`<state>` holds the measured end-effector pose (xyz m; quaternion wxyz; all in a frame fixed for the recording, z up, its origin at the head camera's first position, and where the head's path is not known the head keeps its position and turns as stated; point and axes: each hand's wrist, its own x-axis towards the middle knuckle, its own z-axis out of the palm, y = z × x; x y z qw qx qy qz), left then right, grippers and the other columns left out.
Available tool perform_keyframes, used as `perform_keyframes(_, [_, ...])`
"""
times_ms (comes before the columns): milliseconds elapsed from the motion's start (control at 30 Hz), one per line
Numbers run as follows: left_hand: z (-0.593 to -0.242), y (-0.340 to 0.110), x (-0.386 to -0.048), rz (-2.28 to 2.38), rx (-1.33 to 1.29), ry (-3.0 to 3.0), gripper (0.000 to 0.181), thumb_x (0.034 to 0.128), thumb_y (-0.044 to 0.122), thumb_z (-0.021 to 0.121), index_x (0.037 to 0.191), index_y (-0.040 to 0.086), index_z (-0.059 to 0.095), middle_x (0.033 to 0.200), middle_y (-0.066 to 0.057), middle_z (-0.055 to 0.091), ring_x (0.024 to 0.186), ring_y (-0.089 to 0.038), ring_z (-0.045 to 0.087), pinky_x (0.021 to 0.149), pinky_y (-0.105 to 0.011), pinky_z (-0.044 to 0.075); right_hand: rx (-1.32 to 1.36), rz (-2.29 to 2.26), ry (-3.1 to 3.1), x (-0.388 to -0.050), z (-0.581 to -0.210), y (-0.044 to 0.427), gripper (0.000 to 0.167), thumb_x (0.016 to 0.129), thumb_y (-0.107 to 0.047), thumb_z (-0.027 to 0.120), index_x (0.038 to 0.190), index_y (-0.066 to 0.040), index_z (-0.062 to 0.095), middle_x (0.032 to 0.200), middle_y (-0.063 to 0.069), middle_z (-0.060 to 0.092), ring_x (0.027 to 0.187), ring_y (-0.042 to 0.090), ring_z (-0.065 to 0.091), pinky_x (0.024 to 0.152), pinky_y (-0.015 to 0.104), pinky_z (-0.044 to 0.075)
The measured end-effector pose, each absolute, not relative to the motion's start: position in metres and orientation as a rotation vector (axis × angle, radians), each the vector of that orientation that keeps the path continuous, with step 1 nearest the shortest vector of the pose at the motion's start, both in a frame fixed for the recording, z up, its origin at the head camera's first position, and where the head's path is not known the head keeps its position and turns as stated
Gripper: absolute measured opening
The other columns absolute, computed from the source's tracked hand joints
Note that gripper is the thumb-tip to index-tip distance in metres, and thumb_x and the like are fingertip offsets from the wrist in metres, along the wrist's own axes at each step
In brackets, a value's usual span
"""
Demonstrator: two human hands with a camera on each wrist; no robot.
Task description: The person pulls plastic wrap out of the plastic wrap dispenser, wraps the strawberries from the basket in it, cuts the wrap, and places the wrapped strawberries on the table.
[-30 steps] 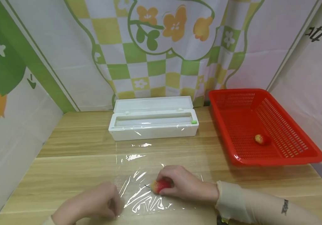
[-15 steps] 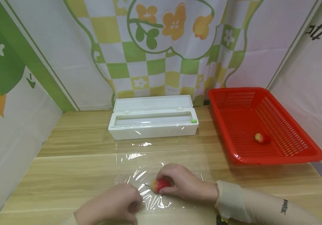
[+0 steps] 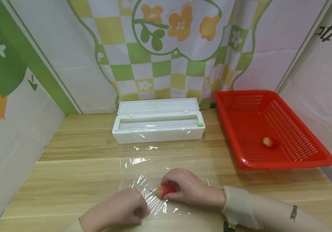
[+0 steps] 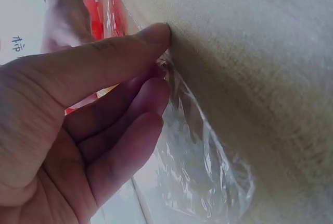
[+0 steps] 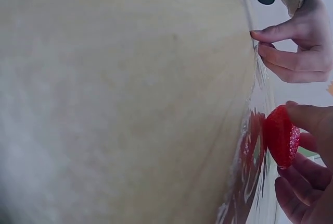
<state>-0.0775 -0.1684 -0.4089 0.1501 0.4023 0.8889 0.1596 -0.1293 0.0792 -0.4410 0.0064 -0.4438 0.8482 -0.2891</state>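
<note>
Here, on cling film (image 3: 142, 182), the right hand (image 3: 187, 188) grips a strawberry (image 3: 164, 191); at its eight o'clock, the left hand (image 3: 120, 207) pinches the film.

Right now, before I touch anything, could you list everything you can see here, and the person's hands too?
Held strawberry: one, red with a yellowish end, on the clear film
Second strawberry: one, red and yellowish, in the basket
Basket: one, red, right side of the table
Box: one, white, lid open, at the back
Tab: one, green, box's right end
Clear film: one sheet, transparent, from box toward hands
Table: one, wood-coloured, beneath everything
Printed hangings: several, white, green, yellow, orange, behind and both sides
Sleeves: two, pale beige, on the arms
Left hand: one, bare, pinching film edge
Right hand: one, bare, gripping the strawberry
</note>
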Motion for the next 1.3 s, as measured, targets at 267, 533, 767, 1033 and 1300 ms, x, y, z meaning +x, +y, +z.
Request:
perform_keyframes(267, [-0.409,-0.169,-0.079,0.456,1.177,2.553,0.030,0.0689,0.009,0.078,0.054,0.022,0.056,0.053,0.020,0.040,0.053,0.004,0.033,0.051,-0.011,0.034,-1.367,-0.921,2.658,-0.128,-0.441,0.079,0.021,0.088,-0.036,0.073,0.106,-0.024,0.069,0.100,-0.016,0.068,0.092,-0.002,0.059,0.089,0.019,0.051])
perform_keyframes(533, [-0.408,-0.173,-0.084,0.547,1.351,2.570,0.020,0.0746,0.009,0.075,0.064,0.024,0.069,0.061,0.022,0.056,0.059,0.009,0.043,0.066,-0.010,0.043,-1.373,-0.928,2.653,-0.129,-0.439,0.080,0.022,0.087,-0.034,0.076,0.105,-0.023,0.070,0.095,-0.016,0.067,0.086,0.001,0.057,0.082,0.014,0.048])
perform_keyframes(767, [-0.404,-0.177,-0.088,0.615,1.337,2.587,0.016,0.0784,0.012,0.076,0.072,0.025,0.070,0.070,0.022,0.058,0.066,0.008,0.046,0.068,-0.012,0.046,-1.370,-0.931,2.631,-0.130,-0.438,0.080,0.021,0.085,-0.033,0.077,0.102,-0.023,0.070,0.091,-0.014,0.066,0.083,0.002,0.055,0.078,0.013,0.046])
perform_keyframes(1033, [-0.403,-0.183,-0.095,0.786,1.272,2.579,0.007,0.0846,0.013,0.074,0.084,0.020,0.072,0.080,0.017,0.065,0.076,0.007,0.054,0.070,-0.014,0.051,-1.370,-0.939,2.617,-0.131,-0.438,0.080,0.020,0.086,-0.033,0.077,0.103,-0.023,0.070,0.094,-0.014,0.067,0.084,0.002,0.056,0.079,0.012,0.047])
perform_keyframes(1300, [-0.403,-0.184,-0.101,0.988,1.050,2.520,0.008,0.0888,0.009,0.070,0.085,0.016,0.069,0.077,0.013,0.067,0.072,0.007,0.056,0.067,-0.017,0.054,-1.376,-0.960,2.587,-0.132,-0.436,0.081,0.011,0.095,-0.033,0.065,0.100,-0.026,0.071,0.096,-0.016,0.067,0.090,-0.001,0.060,0.086,0.015,0.050])
